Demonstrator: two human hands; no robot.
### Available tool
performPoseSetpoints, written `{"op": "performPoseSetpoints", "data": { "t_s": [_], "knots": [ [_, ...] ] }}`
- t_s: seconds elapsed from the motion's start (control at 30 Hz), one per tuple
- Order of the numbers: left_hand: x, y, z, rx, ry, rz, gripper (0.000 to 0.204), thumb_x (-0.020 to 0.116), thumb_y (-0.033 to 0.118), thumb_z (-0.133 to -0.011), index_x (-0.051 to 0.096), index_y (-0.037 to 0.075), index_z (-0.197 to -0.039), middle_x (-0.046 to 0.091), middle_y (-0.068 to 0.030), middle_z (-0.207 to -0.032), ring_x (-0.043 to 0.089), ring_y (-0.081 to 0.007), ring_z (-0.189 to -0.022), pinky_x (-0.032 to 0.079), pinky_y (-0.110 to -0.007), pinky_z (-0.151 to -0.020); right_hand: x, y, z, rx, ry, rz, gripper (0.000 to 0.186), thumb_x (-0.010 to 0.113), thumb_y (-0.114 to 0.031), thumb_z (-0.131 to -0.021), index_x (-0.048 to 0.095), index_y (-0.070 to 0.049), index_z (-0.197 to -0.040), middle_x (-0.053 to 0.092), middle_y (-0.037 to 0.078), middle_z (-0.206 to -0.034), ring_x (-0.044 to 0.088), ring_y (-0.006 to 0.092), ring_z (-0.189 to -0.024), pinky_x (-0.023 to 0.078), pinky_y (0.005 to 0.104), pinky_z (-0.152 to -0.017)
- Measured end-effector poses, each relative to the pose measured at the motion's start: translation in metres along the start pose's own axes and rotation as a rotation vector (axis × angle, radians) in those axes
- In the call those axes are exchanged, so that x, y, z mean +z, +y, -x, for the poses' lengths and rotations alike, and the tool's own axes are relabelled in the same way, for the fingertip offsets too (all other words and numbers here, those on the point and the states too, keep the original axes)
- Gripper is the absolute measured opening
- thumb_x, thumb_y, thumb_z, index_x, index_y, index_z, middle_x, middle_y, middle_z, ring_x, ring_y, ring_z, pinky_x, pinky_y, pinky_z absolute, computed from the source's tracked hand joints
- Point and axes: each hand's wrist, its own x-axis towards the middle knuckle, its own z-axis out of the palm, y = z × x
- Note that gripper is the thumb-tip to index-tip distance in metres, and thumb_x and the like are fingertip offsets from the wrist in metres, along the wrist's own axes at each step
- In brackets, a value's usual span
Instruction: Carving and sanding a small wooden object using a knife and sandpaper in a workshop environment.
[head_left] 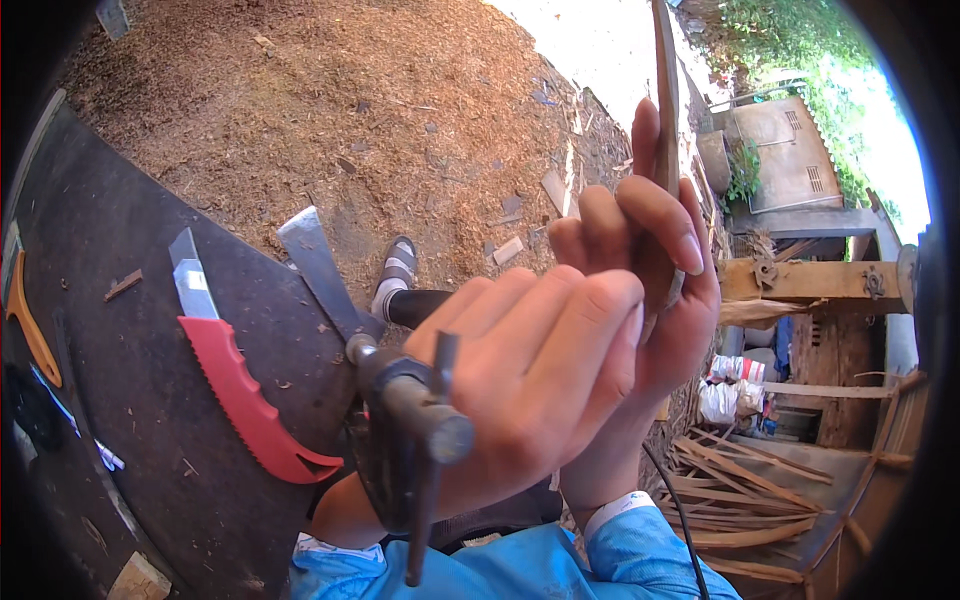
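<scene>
Gripped upright in the right hand (650,280) is one thin brown wooden strip (666,90), while the left hand (530,370) is closed against it near a grey metal vise (410,420). Trimming appears underway; steady support is needed. Two blades lie left: one red-handled knife (240,390), one grey chisel (320,265).

You are in an outdoor woodworking yard. A big heap of sawdust and wood chips (330,110) covers the ground ahead of you. On the dark table (110,260) at your left lie a red-handled saw (235,390) and a metal vise (405,410) clamped at its edge. To your right, split wood strips (740,490) pile near a rough timber frame (810,282), with green plants (790,30) in sunlight beyond.
</scene>
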Motion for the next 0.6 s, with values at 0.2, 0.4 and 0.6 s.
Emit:
{"op": "performPoseSetpoints", "data": {
  "t_s": [0.2,0.4,0.6],
  "knots": [
    [0.004,0.007,-0.002,-0.028,-0.043,0.052,0.016,0.074,0.002,-0.09,0.072,0.002,-0.106,0.07,-0.0078,-0.081,0.062,-0.0199,-0.063,0.048,-0.033,-0.058,-0.01,-0.012,0.023,-0.16,-0.022,0.227,0.056,0.033,-0.026,-0.113,0.026,0.005,-0.159,0.048,-0.01,-0.073,0.03,0.0073,-0.069,0.027,0.0276,-0.064],
    [0.004,0.003,0.001,0.05,-0.065,-0.033,0.016,0.08,0.006,-0.085,0.074,0.002,-0.099,0.072,-0.0076,-0.078,0.06,-0.0193,-0.061,0.045,-0.031,-0.056,-0.017,-0.011,0.025,-0.176,-0.084,0.351,0.058,0.032,-0.026,-0.113,0.021,0.009,-0.159,0.048,-0.007,-0.073,0.031,0.0064,-0.068,0.027,0.0261,-0.062],
    [0.003,0.001,0.001,0.056,-0.047,-0.043,0.017,0.081,0.001,-0.082,0.074,0.001,-0.098,0.071,-0.008,-0.078,0.06,-0.0205,-0.061,0.044,-0.031,-0.055,-0.015,-0.008,0.023,-0.19,-0.095,0.366,0.059,0.03,-0.026,-0.113,0.02,0.01,-0.158,0.048,-0.007,-0.073,0.032,0.0056,-0.068,0.028,0.0252,-0.062]
  ]
}}
